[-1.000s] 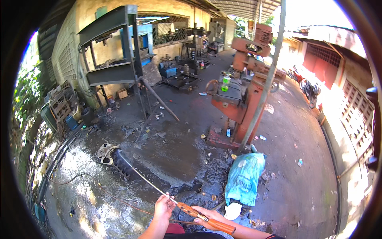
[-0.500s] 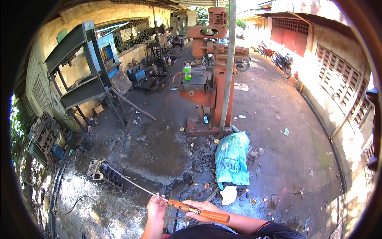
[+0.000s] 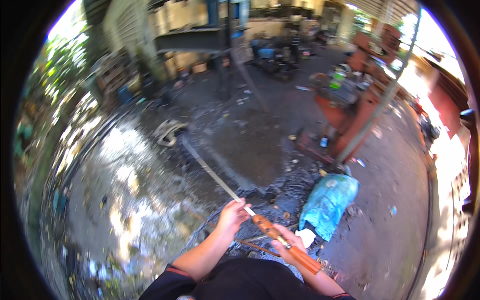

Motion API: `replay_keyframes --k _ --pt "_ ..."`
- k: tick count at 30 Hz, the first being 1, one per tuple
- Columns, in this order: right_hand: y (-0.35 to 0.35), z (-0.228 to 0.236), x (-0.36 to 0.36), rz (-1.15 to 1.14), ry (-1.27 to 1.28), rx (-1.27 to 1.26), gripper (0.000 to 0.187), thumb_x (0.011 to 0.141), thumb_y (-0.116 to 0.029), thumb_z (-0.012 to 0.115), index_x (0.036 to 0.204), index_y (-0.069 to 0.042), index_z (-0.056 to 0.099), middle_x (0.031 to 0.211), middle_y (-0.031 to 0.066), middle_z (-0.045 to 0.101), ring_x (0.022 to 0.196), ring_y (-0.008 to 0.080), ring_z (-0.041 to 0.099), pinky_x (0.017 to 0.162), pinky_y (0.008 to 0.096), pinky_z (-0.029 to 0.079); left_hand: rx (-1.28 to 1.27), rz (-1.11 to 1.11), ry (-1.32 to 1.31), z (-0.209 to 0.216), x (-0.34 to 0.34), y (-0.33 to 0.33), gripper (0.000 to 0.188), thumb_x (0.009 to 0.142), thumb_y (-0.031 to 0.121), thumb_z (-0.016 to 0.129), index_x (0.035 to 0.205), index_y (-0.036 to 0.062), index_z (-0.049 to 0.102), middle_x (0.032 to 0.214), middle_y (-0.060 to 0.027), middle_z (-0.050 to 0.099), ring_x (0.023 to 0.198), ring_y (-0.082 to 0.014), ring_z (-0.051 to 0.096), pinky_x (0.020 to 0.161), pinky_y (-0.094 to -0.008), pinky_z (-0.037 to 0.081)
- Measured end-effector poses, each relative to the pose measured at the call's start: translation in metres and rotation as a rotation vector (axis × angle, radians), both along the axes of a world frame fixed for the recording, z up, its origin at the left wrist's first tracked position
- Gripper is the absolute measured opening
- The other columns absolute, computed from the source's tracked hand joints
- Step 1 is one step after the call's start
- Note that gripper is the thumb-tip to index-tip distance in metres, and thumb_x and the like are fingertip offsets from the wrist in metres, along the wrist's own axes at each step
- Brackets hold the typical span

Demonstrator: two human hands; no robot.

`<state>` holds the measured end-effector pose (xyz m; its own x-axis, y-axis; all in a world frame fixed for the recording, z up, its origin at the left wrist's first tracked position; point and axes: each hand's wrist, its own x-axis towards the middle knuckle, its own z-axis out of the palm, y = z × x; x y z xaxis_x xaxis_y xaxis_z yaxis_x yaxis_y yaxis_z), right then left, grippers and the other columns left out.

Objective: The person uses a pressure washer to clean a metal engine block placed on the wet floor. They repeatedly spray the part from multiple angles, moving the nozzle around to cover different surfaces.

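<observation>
I hold a long tool with a thin, pale metal shaft (image 3: 216, 178) and an orange-brown wooden handle (image 3: 267, 227). The handle has two wooden sections, joined by a metal fitting. My left hand (image 3: 233, 216) is closed round the shaft just ahead of the wood. My right hand (image 3: 289, 243) wraps the handle near the fitting, with the rear section sticking out behind it. Slanting away to the far left, the shaft's tip lines up with a pale-ended engine part (image 3: 169, 133) on the ground; whether they touch cannot be told because of blur.
A blue sack (image 3: 330, 202) lies on the ground to the right, beside a slanting pole (image 3: 377, 110). Behind it stands a red machine (image 3: 357, 117) with a green-filled bottle (image 3: 337, 79) on it. A dark steel frame (image 3: 190, 41) stands at the back.
My view has swung left and tilted, so the surroundings sit further right and are blurred. Both hands keep hold of the tool, which now appears further right and slopes more steeply.
</observation>
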<state>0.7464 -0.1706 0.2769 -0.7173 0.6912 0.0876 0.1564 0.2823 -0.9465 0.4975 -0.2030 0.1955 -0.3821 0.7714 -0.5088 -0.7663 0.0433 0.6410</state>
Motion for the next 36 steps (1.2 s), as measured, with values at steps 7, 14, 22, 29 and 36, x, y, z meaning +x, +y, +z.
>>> replay_keyframes --k 7,14,22,29,36 --pt "-0.008 0.011 -0.003 -0.004 -0.124 0.091 0.052 0.085 -0.015 0.072 0.132 -0.002 0.055 0.092 0.0114 0.070 0.077 0.0102 0.063 0.071 0.0267 0.051 0.043 0.037 -0.050 -0.007 -0.002 -0.011 0.014 0.094 0.016 0.059 0.107 0.0123 0.058 0.090 -0.0079 0.070 0.069 -0.0172 0.069 0.059 -0.0290 0.055" --pt "-0.009 0.018 -0.002 0.012 -0.123 0.078 0.053 0.084 -0.014 0.073 0.133 -0.002 0.055 0.083 0.0088 0.070 0.071 0.0079 0.060 0.066 0.0246 0.049 0.052 0.093 -0.037 0.006 0.002 -0.016 0.014 0.094 0.014 0.057 0.107 0.0117 0.058 0.088 -0.0084 0.070 0.066 -0.0146 0.068 0.056 -0.0273 0.055" --pt "-0.008 0.025 -0.003 0.046 -0.063 0.093 0.053 0.084 -0.016 0.072 0.132 -0.001 0.055 0.080 0.0081 0.068 0.069 0.0092 0.061 0.065 0.0249 0.049 0.053 0.144 -0.027 0.019 0.003 -0.026 0.014 0.093 0.014 0.058 0.107 0.0115 0.057 0.088 -0.0087 0.070 0.063 -0.0140 0.067 0.054 -0.0260 0.054" --pt "-0.005 0.026 -0.008 0.054 -0.052 0.152 0.053 0.082 -0.023 0.071 0.130 -0.004 0.058 0.068 0.0066 0.064 0.061 0.0133 0.062 0.061 0.0277 0.048 0.030 0.169 -0.017 0.023 0.001 -0.031 0.013 0.094 0.015 0.057 0.106 0.0105 0.058 0.088 -0.0098 0.070 0.062 -0.0131 0.066 0.053 -0.0256 0.054" --pt "-0.001 0.026 -0.008 0.053 -0.050 0.175 0.053 0.083 -0.022 0.070 0.131 -0.004 0.057 0.068 0.0068 0.065 0.061 0.0129 0.062 0.060 0.0278 0.048 0.010 0.137 -0.005 0.023 0.001 -0.022 0.013 0.095 0.016 0.056 0.106 0.0103 0.058 0.088 -0.0090 0.069 0.063 -0.0130 0.066 0.055 -0.0256 0.053"
